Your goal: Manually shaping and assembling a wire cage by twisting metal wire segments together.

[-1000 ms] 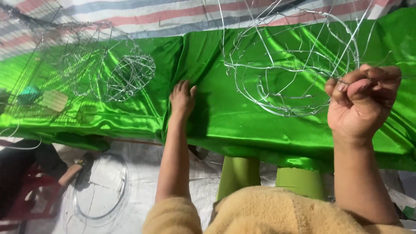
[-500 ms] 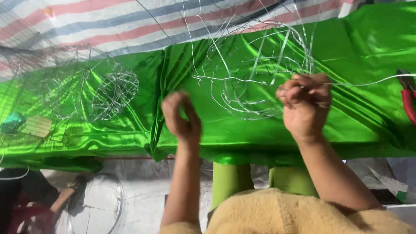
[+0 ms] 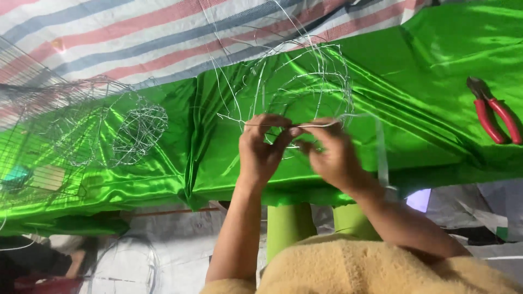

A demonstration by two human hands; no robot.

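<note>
While both hands are raised over the front edge of the table, a thin silver wire strand point(image 3: 318, 124) is pinched between them. The left hand point(image 3: 264, 149) is closed, thumb and fingers clamped on the strand's left end; the right hand point(image 3: 332, 155) is closed too, fingertips pressed on the strand just beside the left hand, the two nearly touching. The strand is seen as stiff, shiny and slightly bowed, running roughly level from the hands toward the right.

Just behind the hands, a rounded wire frame point(image 3: 305, 81) is set on the table, built of looped thin metal wires with loose ends sticking upward; the held strand seems joined to it, though the exact joint cannot be told. The table is covered by a glossy green satin cloth point(image 3: 436, 71), creased and folded, hanging over the front edge. A smaller ball-shaped wire frame point(image 3: 140, 133) is laid on the cloth well to the left, with a wire mesh grid point(image 3: 32, 152) beyond it at the left edge. Red-handled pliers point(image 3: 493, 111) are laid on the cloth at far right, well apart from the hands. A striped tarp point(image 3: 109, 38), red, blue and white, is seen behind the table. A fuzzy tan sleeve point(image 3: 348, 269) is visible at the bottom, and green stool legs point(image 3: 289, 223) under the table.
</note>
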